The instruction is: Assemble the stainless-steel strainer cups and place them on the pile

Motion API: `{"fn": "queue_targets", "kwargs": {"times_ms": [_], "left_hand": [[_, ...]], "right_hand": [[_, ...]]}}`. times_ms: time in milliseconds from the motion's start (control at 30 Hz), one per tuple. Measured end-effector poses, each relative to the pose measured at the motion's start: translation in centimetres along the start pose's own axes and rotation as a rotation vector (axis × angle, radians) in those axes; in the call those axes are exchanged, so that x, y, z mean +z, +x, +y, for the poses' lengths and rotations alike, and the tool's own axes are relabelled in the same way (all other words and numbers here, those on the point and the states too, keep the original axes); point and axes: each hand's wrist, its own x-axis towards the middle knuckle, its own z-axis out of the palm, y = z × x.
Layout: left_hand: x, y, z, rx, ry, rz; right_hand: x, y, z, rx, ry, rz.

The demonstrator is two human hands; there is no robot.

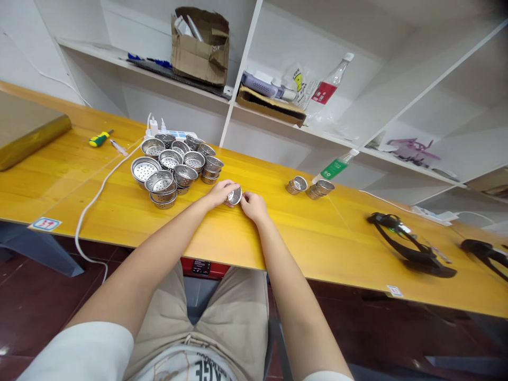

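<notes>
My left hand (223,194) is closed around a small perforated metal cup (235,196), which is tilted with its mouth toward the right. Close against the cup's right side is my right hand (254,205), its fingers curled in a pinch; whether it grips the rim or something small is hidden. Left of my hands stands a cluster of similar perforated metal cups (160,182), many stacked in each other. To the right, two short stacks of the same metal cups (297,184) stand apart from the cluster.
A white cable (93,203) runs over the table's front edge at left. A screwdriver (99,138) and power strip (178,134) lie behind. A green-labelled bottle (335,166) stands beyond the right stacks. Black headsets (408,246) lie at right. Shelves (273,119) rise behind the table.
</notes>
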Motion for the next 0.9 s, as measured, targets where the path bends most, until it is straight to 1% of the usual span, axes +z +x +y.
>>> {"fn": "queue_targets", "kwargs": {"times_ms": [133,300,367,500,667,900], "left_hand": [[-0.05,0.00,0.07,0.003,-0.023,0.017],[-0.17,0.02,0.17,0.027,-0.066,0.074],[-0.17,0.02,0.20,0.034,-0.068,0.095],[-0.14,0.01,0.22,0.029,-0.058,0.099],[-0.13,0.00,0.24,0.017,-0.039,0.085],[-0.08,0.02,0.25,0.013,-0.035,0.071]], "right_hand": [[0.03,0.08,0.12,-0.008,0.032,0.030],[-0.27,0.30,0.33,0.045,0.163,0.149],[-0.36,0.36,0.39,0.068,0.217,0.172],[-0.25,0.41,0.45,0.078,0.225,0.164],[-0.13,0.40,0.40,0.051,0.173,0.133],[-0.32,0.27,0.22,0.052,0.096,0.081]]}}
